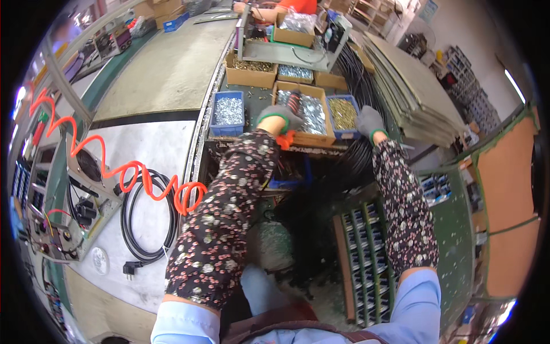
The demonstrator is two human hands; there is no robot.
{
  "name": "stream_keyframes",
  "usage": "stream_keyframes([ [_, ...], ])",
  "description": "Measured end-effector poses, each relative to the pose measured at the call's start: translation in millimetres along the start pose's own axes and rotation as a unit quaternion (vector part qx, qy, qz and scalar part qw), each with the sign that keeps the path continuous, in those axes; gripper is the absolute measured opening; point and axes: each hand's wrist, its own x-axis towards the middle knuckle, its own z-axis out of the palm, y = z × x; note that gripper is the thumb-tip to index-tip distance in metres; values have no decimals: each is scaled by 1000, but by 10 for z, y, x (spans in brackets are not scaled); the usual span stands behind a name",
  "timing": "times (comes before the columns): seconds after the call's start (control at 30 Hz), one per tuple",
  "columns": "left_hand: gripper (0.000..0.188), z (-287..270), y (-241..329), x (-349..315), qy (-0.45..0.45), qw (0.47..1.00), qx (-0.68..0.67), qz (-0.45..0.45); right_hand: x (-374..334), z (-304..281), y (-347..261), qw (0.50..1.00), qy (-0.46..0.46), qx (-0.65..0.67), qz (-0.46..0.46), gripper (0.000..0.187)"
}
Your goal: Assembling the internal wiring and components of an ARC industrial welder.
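Note:
My left hand (279, 118), in a grey glove with a green cuff, is closed around a tool with a red-and-black handle (294, 102). A bright orange piece (285, 140) shows just below that hand. The tool lies over a cardboard box of silvery metal parts (312, 114). To the right, my gloved right hand (370, 121) is curled beside a blue bin of brass-coloured small parts (342, 113), against a bundle of black cables (369, 86). What its fingers hold is hidden. Left of my left hand stands a blue bin of silvery small parts (228, 113).
An orange coiled hose (117, 169) crosses the left side above a coiled black power cord (133, 229) on a white sheet. Flat grey panels (409, 92) are stacked at right. A metal housing (286, 54) stands beyond the boxes. Another person's orange sleeve (298, 7) shows far back.

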Motion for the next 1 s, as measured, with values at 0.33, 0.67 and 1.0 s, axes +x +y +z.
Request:
stream_keyframes([
  [0.33,48,-275,-377,-185,20,995,62,-73,1,485,-548,990,-91,100,28,34],
  [0.67,43,-103,-185,-504,247,967,-54,-10,-314,94,-647,991,-1,131,-11,40],
  [1.0,52,883,-146,-2936,472,849,-233,46,-2605,-829,-1895,740,-167,622,-194,35],
])
